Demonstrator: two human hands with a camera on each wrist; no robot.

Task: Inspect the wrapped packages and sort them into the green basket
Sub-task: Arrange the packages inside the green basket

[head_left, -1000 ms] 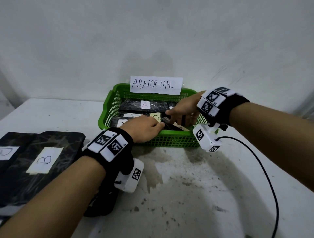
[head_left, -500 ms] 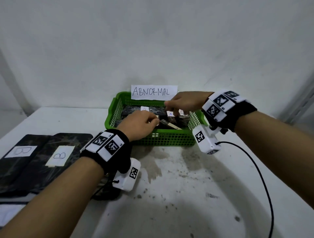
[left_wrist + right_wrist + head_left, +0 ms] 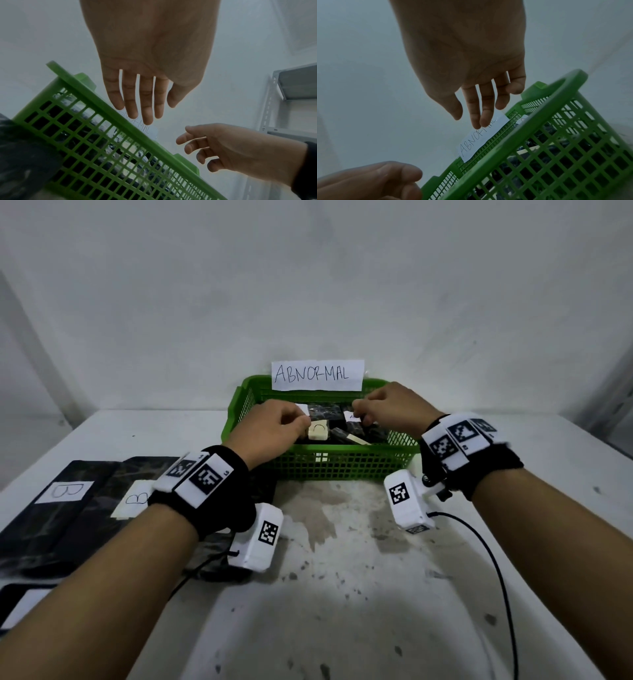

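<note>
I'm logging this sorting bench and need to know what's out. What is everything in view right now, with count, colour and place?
basket: one, green, at the back of the table by the wall.
sign: one, white paper reading ABNORMAL, on the basket's far rim.
small packages: several, exact count unclear, black wrap with pale labels, inside the basket.
flat packages: at least two, black with white B labels, on the table at left.
cable: one, black, across the table at right.
table: one, white, stained.
left hand: empty, fingers straight, above the basket.
right hand: empty, fingers relaxed, above the basket.
</note>
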